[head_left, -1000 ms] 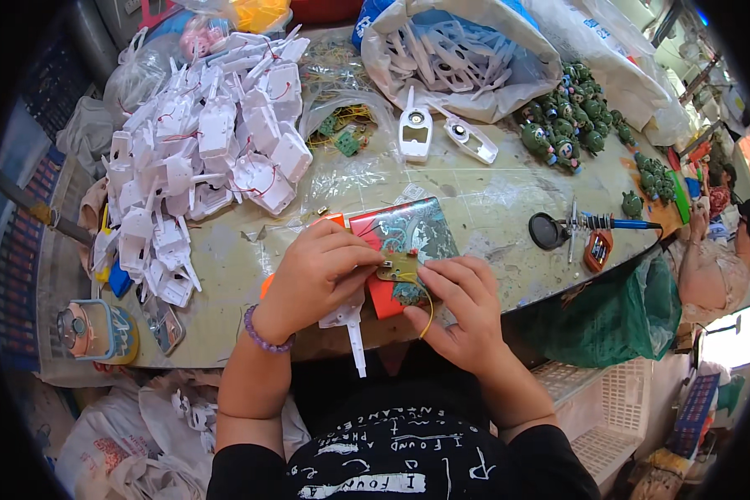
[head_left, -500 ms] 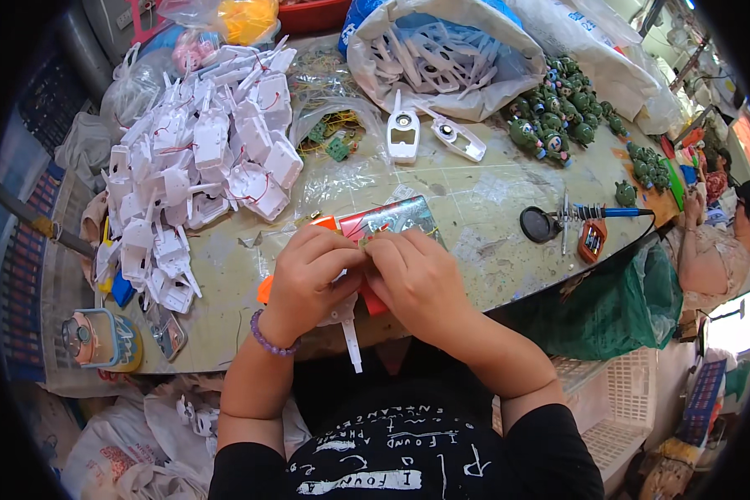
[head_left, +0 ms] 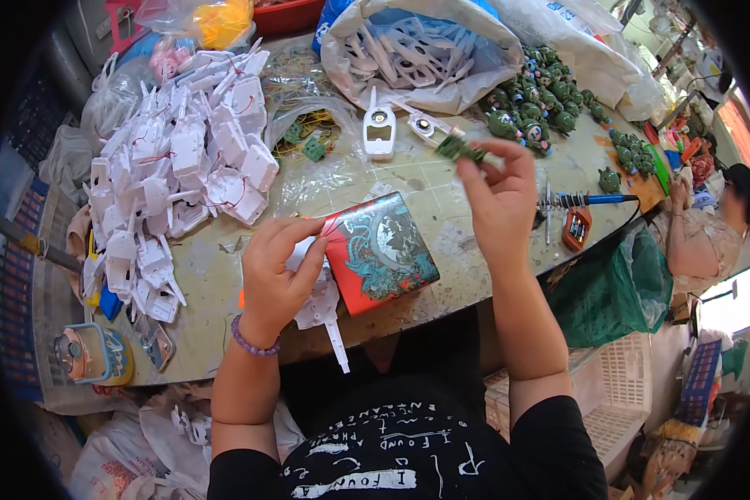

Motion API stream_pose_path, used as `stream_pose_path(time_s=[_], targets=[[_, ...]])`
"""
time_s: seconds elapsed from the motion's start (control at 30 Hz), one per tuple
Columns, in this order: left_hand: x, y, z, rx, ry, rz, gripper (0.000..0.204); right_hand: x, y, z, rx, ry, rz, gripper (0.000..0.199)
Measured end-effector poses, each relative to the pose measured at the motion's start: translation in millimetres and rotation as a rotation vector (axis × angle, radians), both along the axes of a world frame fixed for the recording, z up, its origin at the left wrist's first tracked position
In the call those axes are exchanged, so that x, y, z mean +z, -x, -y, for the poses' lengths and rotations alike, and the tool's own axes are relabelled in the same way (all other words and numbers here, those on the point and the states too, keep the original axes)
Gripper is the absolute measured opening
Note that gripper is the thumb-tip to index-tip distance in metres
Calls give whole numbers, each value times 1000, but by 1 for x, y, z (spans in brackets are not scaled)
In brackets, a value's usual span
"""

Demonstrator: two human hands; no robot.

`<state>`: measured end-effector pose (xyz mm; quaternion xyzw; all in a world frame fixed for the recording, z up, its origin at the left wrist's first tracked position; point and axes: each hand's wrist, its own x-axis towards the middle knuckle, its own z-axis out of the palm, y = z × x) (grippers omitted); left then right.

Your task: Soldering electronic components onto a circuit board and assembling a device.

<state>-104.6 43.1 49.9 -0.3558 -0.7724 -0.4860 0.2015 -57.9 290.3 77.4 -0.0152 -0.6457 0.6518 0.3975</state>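
Note:
My right hand (head_left: 506,196) is raised over the right middle of the bench, its fingers closed on a small green circuit board (head_left: 460,150), smeared by motion. My left hand (head_left: 285,271) is at the left edge of a red box (head_left: 342,279) with a dark patterned top. Its thumb and index finger are pinched together; what they hold, if anything, is too small to make out. Partly hidden under this hand is a white plastic casing (head_left: 318,310) with a long antenna-like arm pointing toward me.
White casings with red wires (head_left: 183,158) are heaped at left. Behind are bagged circuit boards (head_left: 312,148), two white shells (head_left: 380,133), and a sack of white parts (head_left: 425,92). Green turtle figures (head_left: 529,108) and a soldering iron (head_left: 600,200) are at right, with another person (head_left: 700,242) beyond.
My hands have come apart. The right one has swung up and right with the green board, while the left has shifted slightly left. The red box's top is now uncovered.

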Motion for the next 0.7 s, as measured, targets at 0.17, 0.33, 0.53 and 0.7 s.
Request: stream_pose_path(time_s=[0.17, 0.33, 0.53, 0.7], targets=[[4, 2, 1, 7, 119, -18, 20, -9, 11, -1, -60, -550, 89, 34], [20, 3, -10, 50, 233, 39, 24, -19, -2, 16, 198, -465, 351, 28], [18, 8, -7, 11, 324, 185, 18, -20, -11, 18, 320, -711, 364, 29], [12, 6, -4, -94, 169, 286, 14, -23, -15, 21, 325, -706, 354, 29]])
